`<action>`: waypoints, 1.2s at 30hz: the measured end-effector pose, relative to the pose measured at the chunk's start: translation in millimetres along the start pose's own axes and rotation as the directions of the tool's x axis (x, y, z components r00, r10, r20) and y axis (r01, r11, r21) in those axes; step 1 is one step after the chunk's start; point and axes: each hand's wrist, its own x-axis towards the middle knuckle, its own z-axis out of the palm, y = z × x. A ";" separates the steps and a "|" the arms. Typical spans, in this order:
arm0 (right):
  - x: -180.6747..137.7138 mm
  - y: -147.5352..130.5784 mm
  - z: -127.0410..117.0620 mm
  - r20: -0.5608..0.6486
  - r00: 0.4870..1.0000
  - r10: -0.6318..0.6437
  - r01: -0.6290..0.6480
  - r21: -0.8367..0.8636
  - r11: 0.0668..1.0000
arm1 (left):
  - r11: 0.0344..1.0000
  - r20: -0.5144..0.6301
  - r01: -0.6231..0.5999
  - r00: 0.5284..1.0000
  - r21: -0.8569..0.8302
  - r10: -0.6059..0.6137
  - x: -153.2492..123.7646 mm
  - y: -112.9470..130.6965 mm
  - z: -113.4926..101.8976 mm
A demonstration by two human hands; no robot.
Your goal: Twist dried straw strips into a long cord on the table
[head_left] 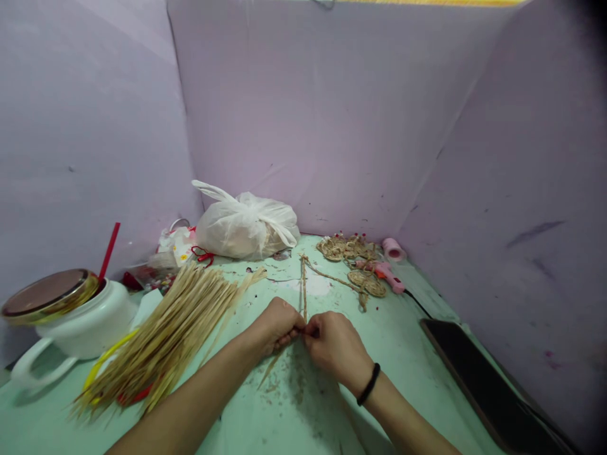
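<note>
Close together over the middle of the table, my left hand [281, 325] and my right hand [336, 346] both pinch the near end of a thin twisted straw cord [304, 287]. The cord runs away from my fingers to a bend, then slants right toward coiled straw pieces. A loose straw strand pokes out below my left hand. Left of my hands lies a bundle of dry straw strips [175, 335]. Fingertips hide the exact spot where the cord is gripped. A black band circles my right wrist.
A white mug [95, 325] with a lid and red straw stands at left. Behind are a knotted plastic bag [246, 227], coiled straw pieces [341, 248], a pink glue gun [391, 277] and a pink roll [393, 249]. A phone [478, 379] lies right. Purple walls surround the table.
</note>
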 end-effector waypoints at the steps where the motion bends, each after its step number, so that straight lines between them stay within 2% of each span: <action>1: 0.9 2.5 0.8 0.021 1.000 -0.011 0.010 0.050 0.999 | 1.000 0.033 -0.017 0.999 -0.010 0.017 1.4 -1.5 -2.6; 4: 7.7 14.4 0.7 0.090 0.996 -0.023 0.000 0.249 0.969 | 0.998 0.132 -0.056 0.989 -0.043 0.061 5.3 -4.9 -11.2; 6: 13.6 21.5 -1.1 0.075 0.997 0.026 -0.053 0.391 0.919 | 0.995 0.179 -0.074 0.980 -0.060 0.083 6.7 -5.2 -15.8; 9: 18.8 22.4 -3.8 0.069 0.986 0.154 -0.163 0.632 0.758 | 0.992 0.230 -0.099 0.966 -0.082 0.115 7.5 -4.2 -19.5; 11: 18.1 16.8 -3.7 0.208 0.961 0.181 -0.276 0.752 0.599 | 0.990 0.251 -0.107 0.960 -0.087 0.126 8.2 -4.0 -20.3; 13: 15.7 10.5 -1.2 0.354 0.924 0.142 -0.376 0.783 0.495 | 0.989 0.258 -0.114 0.957 -0.090 0.133 9.3 -4.5 -20.6; 15: 14.3 7.7 3.1 0.391 0.911 0.127 -0.400 0.770 0.498 | 0.989 0.266 -0.118 0.954 -0.092 0.139 10.3 -5.5 -21.0; 19: 16.5 12.7 12.4 0.311 0.937 0.160 -0.343 0.731 0.589 | 0.990 0.247 -0.140 0.958 -0.037 0.144 10.2 -5.7 -21.7; 26: 17.0 15.1 18.1 0.280 0.944 0.175 -0.327 0.711 0.623 | 0.977 0.173 -0.147 0.978 0.155 0.120 4.5 0.7 -20.6; 29: 17.1 15.3 20.2 0.278 0.949 0.151 -0.310 0.727 0.613 | 0.945 0.125 -0.161 0.984 0.286 0.130 2.6 3.5 -24.1; 32: 17.2 16.0 21.7 0.296 0.947 0.121 -0.309 0.750 0.585 | 0.867 0.076 -0.155 0.988 0.473 0.136 -3.5 7.9 -25.6; 34: 16.7 15.6 22.6 0.301 0.946 0.117 -0.314 0.773 0.551 | 0.799 -0.008 -0.120 0.988 0.589 0.154 -11.8 11.1 -20.7; 36: 15.8 14.7 23.6 0.302 0.944 0.136 -0.328 0.799 0.503 | 0.781 -0.105 -0.099 0.973 0.617 0.206 -22.2 12.7 -9.8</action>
